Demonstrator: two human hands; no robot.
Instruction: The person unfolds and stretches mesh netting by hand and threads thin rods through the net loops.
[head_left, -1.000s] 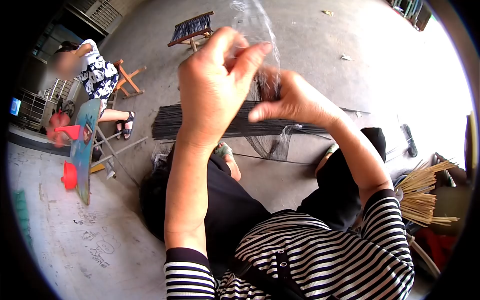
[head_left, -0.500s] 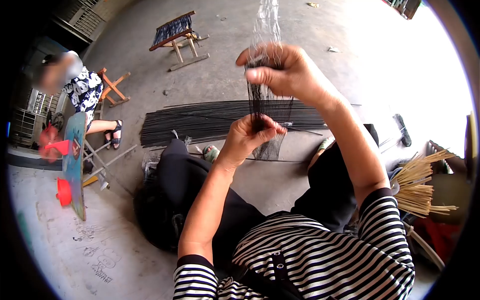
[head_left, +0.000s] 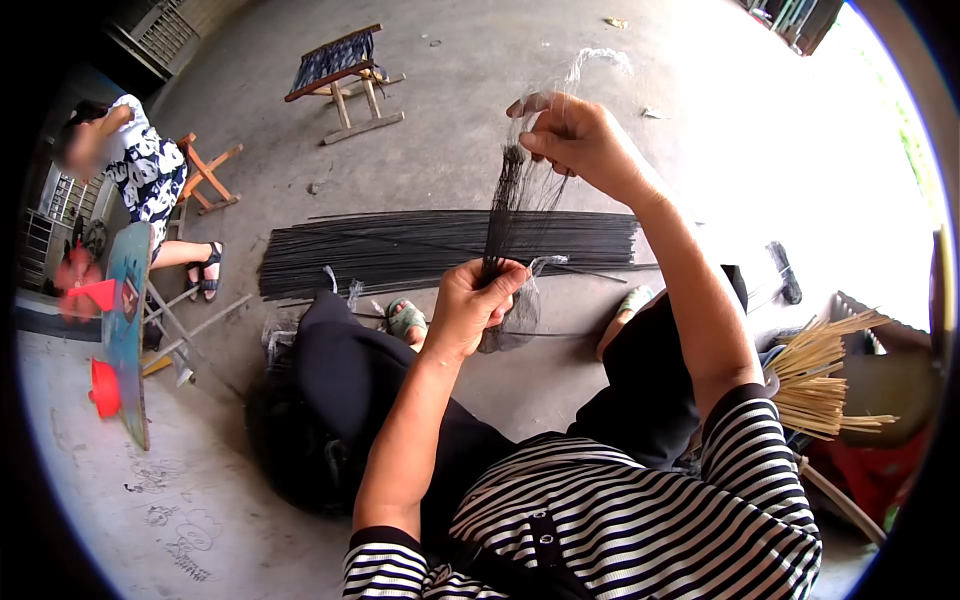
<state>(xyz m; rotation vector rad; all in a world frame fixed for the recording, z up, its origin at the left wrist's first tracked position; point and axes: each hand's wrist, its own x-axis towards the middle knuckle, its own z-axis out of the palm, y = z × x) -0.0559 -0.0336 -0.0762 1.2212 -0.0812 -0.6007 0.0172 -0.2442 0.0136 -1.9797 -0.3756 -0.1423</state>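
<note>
In the head view, a dark bundle of fine black netting point(head_left: 503, 205) stands upright out of my left hand point(head_left: 475, 305), which is closed around its lower part. Loose mesh and a pale tie hang beside that hand's fingertips. Higher and to the right is my right hand point(head_left: 575, 145), fingers curled among thin see-through strands point(head_left: 600, 60) that trail over and above it. Its grip on these strands is partly hidden by the fingers. Fine threads run between the right hand and the black bundle.
Long thin black rods point(head_left: 440, 245) lie across the floor before my feet. A wooden folding stool point(head_left: 345, 75) stands farther off. At left, a person point(head_left: 150, 170) sits beside a blue board point(head_left: 128, 330) with red parts. Pale sticks point(head_left: 820, 380) stand bundled at right.
The netting, spread wide between my hands before, is now gathered into a narrow bundle. My left hand has dropped slightly, and the clear strands above now bend over to the right.
</note>
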